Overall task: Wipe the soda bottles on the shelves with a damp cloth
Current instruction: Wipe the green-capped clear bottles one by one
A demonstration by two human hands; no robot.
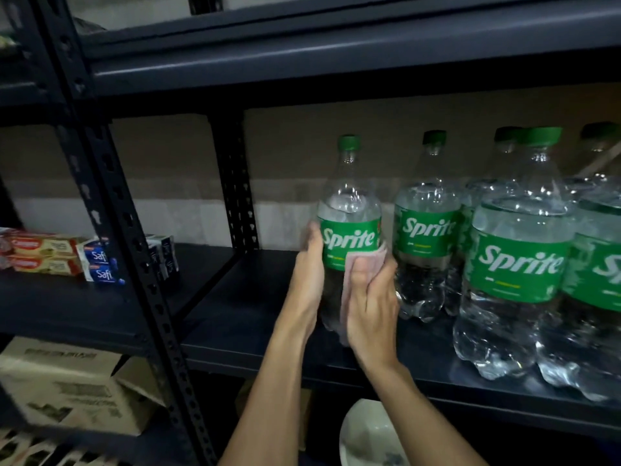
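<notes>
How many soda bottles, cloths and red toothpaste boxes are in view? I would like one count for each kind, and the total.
Soda bottles: 6
Cloth: 1
Red toothpaste boxes: 2
Total: 9

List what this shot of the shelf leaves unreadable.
Head view only:
- Held bottle, lower front: covered by the cloth and right hand.
- Left hand: fingers behind that bottle.
- Rightmost bottle: cut off by the right edge.
- Carton print, lower left: blurred.
- White bowl: cut by the bottom edge.
</notes>
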